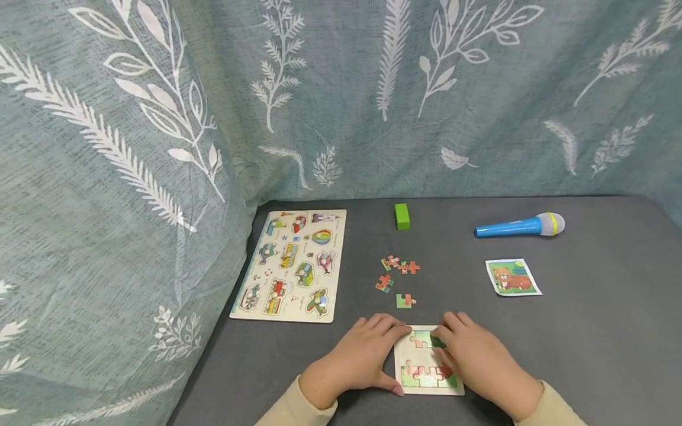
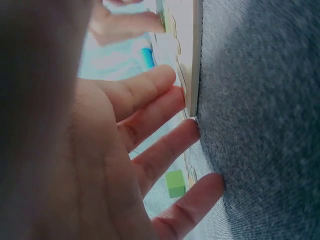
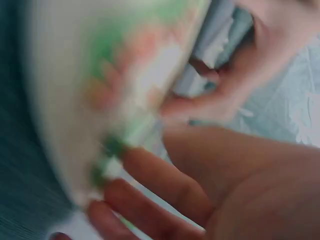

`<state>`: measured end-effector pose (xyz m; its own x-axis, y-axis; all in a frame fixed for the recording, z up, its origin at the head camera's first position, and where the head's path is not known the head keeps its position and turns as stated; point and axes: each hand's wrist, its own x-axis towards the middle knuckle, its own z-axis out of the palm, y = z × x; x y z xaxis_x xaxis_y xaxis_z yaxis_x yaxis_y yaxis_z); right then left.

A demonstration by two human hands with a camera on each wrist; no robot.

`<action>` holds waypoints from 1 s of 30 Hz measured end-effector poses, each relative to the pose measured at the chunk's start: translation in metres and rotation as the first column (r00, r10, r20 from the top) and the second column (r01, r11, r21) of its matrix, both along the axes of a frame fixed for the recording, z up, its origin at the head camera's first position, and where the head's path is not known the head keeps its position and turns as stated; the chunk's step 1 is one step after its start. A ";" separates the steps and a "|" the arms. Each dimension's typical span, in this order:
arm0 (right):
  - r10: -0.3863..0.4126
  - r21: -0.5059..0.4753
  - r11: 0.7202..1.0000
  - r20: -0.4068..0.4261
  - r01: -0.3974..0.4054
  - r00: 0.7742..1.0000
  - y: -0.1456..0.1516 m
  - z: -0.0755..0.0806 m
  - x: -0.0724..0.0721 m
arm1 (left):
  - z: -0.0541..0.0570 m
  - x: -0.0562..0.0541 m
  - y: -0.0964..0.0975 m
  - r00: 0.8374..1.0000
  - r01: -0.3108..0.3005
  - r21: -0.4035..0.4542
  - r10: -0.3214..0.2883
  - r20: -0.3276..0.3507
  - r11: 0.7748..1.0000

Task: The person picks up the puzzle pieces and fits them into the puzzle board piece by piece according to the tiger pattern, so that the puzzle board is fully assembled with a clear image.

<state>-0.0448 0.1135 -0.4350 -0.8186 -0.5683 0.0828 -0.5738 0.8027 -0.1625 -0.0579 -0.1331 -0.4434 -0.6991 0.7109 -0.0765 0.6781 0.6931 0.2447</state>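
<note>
A square wooden puzzle tray (image 1: pixel 399 361) lies close in front of me, with jigsaw pieces (image 1: pixel 424 376) along its bottom row and one near its top left. My left hand (image 1: pixel 367 355) spans the tray's left side, thumb by the lower corner and fingertips at the upper one. In the left wrist view the left fingers (image 2: pixel 150 120) reach out nearly straight to the tray's edge. At the tray's upper right, my right hand (image 1: pixel 476 357) pinches a green puzzle piece (image 1: pixel 438 342) between thumb and fingers. That piece (image 3: pixel 112 146) is blurred in the right wrist view, right at the fingertips.
Several loose jigsaw pieces (image 1: pixel 405 301) lie beyond the tray, with a green block (image 1: pixel 402 216) farther back. A wooden peg board with vehicles (image 1: pixel 288 266) is at left. On the right are a tiger picture card (image 1: pixel 514 277) and a blue toy microphone (image 1: pixel 517 226).
</note>
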 end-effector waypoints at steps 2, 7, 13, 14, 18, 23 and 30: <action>-0.005 -0.007 1.000 0.018 0.005 1.000 -0.003 0.006 -0.012 | 0.000 -0.001 0.000 1.000 -0.004 -0.007 0.004 -0.002 1.000; -0.022 -0.072 0.997 0.034 0.024 0.999 -0.016 0.006 -0.050 | 0.000 -0.001 0.000 1.000 -0.006 -0.016 0.006 0.003 1.000; -0.047 -0.153 0.986 0.127 0.067 0.991 -0.026 -0.007 -0.077 | 0.000 0.000 0.003 1.000 0.014 -0.008 -0.014 -0.005 1.000; -0.051 -0.167 0.983 0.137 0.074 0.989 -0.026 -0.009 -0.079 | 0.000 0.001 0.004 1.000 0.014 -0.011 -0.014 -0.009 1.000; -0.043 -0.279 0.955 0.213 0.103 0.976 -0.028 -0.010 -0.081 | 0.000 0.002 0.005 1.000 0.008 -0.019 -0.008 -0.015 1.000; 0.013 -0.485 0.850 0.410 0.205 0.912 -0.026 -0.005 -0.081 | 0.000 0.003 0.005 0.999 0.000 -0.016 0.000 -0.041 1.000; 0.093 -0.587 0.724 0.604 0.362 0.792 -0.021 0.010 -0.071 | 0.000 0.003 0.003 0.995 -0.056 -0.009 0.055 -0.086 0.998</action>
<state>-0.1156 0.0925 -0.4253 -0.8946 -0.4314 -0.1163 -0.0835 0.4171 -0.9050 -0.0547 -0.1299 -0.4434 -0.7418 0.6702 -0.0228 0.6565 0.7327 0.1794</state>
